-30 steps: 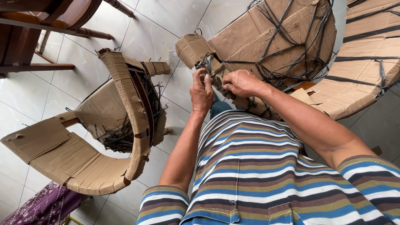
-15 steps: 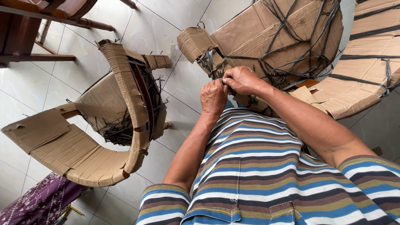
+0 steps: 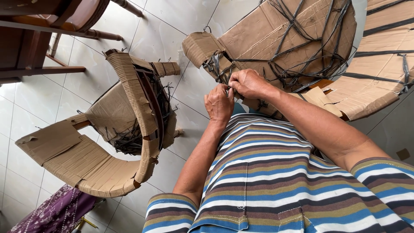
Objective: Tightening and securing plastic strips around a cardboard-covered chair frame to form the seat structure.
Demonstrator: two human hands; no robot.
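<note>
My left hand (image 3: 219, 103) and my right hand (image 3: 248, 83) meet in front of my striped shirt (image 3: 276, 181). Both pinch a dark plastic strap (image 3: 226, 88) where their fingertips touch. The strap runs from a chair wrapped in brown cardboard (image 3: 276, 39) that is tied with several black straps. The fingers hide how the strap is gripped. A cardboard-covered armrest (image 3: 202, 46) juts out just above my hands.
Another cardboard-wrapped chair (image 3: 108, 138) with loose black straps inside lies on the white tiled floor (image 3: 159, 26) at the left. Dark wooden furniture (image 3: 39, 39) fills the top left corner. Purple patterned cloth (image 3: 56, 213) lies bottom left. More strapped cardboard (image 3: 384, 60) sits at the right.
My left hand has dropped slightly and come closer to my body, fingertips now touching the right hand's. The view has shifted a little.
</note>
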